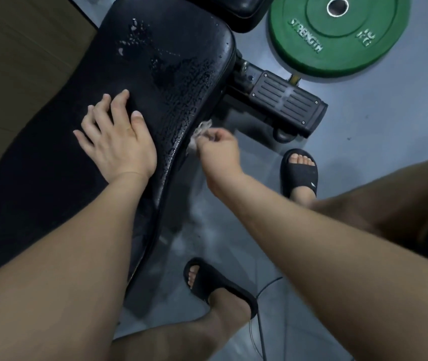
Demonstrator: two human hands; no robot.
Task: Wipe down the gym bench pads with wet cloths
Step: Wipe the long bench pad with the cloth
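A long black bench pad runs from the lower left to the top middle, with wet streaks and droplets along its right half. My left hand lies flat on the pad, fingers spread, holding nothing. My right hand is closed on a small whitish cloth, pressed against the pad's right edge. Most of the cloth is hidden inside the fist. A second black pad shows at the top.
A green weight plate marked STRENGTH lies on the grey floor at the top right. The bench's black frame foot juts out right of the pad. My feet in black slides stand beside the bench, and a thin cable crosses the floor.
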